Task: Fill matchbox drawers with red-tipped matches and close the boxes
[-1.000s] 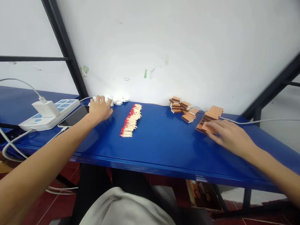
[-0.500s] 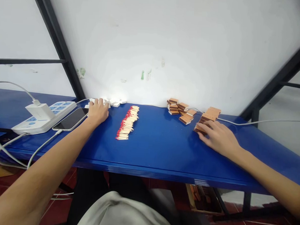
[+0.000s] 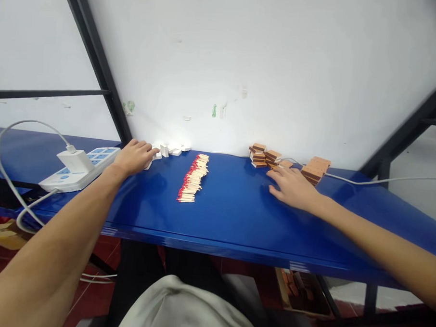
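Note:
A row of red-tipped matches point(image 3: 194, 177) lies in the middle of the blue table point(image 3: 230, 217). My left hand point(image 3: 133, 156) reaches to the back left, its fingers curled on a small white tray point(image 3: 148, 165) at the edge of a cluster of white trays point(image 3: 171, 149) by the wall. My right hand point(image 3: 292, 187) lies flat on the table with its fingers stretched toward a pile of brown matchbox sleeves point(image 3: 265, 157). A second brown stack point(image 3: 316, 168) sits just right of that hand. Whether anything is under the right palm is hidden.
A white power strip point(image 3: 91, 165) with a plugged-in charger point(image 3: 73, 159) and looping cables sits at the far left. A white cable point(image 3: 376, 180) runs along the back right. Black frame bars slope up on both sides. A box of brown pieces point(image 3: 299, 287) stands under the table.
My right hand slid left from the right-hand brown stack to the table near the left pile. My left hand shifted slightly and closed on a white tray. The phone is now hidden behind my arm.

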`<state>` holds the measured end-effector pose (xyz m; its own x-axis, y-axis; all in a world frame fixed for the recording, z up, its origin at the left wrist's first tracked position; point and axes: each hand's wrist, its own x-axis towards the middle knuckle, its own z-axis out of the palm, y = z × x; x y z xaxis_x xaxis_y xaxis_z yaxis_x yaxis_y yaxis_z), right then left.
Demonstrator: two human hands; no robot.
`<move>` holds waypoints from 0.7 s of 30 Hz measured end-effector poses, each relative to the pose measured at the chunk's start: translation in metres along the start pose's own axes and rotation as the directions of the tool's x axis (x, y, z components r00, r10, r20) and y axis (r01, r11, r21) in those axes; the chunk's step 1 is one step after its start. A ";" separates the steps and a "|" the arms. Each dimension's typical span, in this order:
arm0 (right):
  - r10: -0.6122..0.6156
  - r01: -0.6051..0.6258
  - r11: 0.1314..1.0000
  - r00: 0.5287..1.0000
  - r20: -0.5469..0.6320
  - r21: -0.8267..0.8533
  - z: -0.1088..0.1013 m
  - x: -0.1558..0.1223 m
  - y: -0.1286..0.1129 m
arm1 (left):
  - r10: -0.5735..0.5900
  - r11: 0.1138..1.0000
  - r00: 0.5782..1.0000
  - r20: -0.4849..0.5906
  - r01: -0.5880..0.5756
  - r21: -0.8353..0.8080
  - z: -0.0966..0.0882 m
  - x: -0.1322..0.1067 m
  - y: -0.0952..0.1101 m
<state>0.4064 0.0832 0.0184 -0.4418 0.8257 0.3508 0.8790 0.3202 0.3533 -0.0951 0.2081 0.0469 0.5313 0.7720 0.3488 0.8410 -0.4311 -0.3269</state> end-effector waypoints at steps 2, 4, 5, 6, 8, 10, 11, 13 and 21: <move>0.019 -0.018 1.000 0.998 0.066 -0.011 0.004 0.007 -0.001 | 0.004 0.999 1.000 -0.012 -0.003 0.036 -0.003 -0.008 -0.006; -0.003 0.003 1.000 0.994 0.112 0.001 0.005 0.010 -0.006 | -0.018 0.997 0.999 -0.026 0.019 0.072 -0.005 -0.016 -0.004; -0.028 0.026 0.999 0.993 0.117 0.020 0.004 0.010 -0.009 | -0.035 0.997 0.999 -0.040 0.038 0.066 -0.006 -0.019 0.000; -0.057 0.053 0.998 0.992 0.110 0.044 0.001 0.009 -0.013 | -0.054 0.998 0.997 -0.056 0.056 0.036 -0.007 -0.023 0.005; -0.113 0.107 0.989 0.992 0.061 0.101 -0.006 0.005 -0.023 | -0.130 0.988 0.985 -0.115 0.119 -0.098 -0.013 -0.030 0.021; -0.146 0.144 0.980 0.989 0.010 0.140 -0.015 0.001 -0.034 | -0.199 0.934 0.972 -0.124 0.150 -0.324 -0.025 -0.039 0.042; -0.167 0.167 0.973 0.986 -0.017 0.159 -0.020 -0.001 -0.039 | -0.208 0.879 0.972 -0.107 0.138 -0.456 -0.033 -0.045 0.055; -0.188 0.206 0.957 0.977 -0.105 0.203 -0.030 -0.001 -0.050 | -0.173 0.756 0.982 -0.076 0.083 -0.649 -0.052 -0.062 0.085; -0.356 0.460 0.815 0.877 -0.323 0.352 -0.038 0.027 -0.117 | 0.300 0.718 0.954 -0.010 -0.233 -0.656 -0.083 -0.111 0.183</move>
<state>0.2845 0.0505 0.0200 -0.7583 0.4602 0.4617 0.5760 0.8046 0.1441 0.0081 0.0050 0.0211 0.7602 0.6022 0.2438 0.5471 -0.7958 0.2597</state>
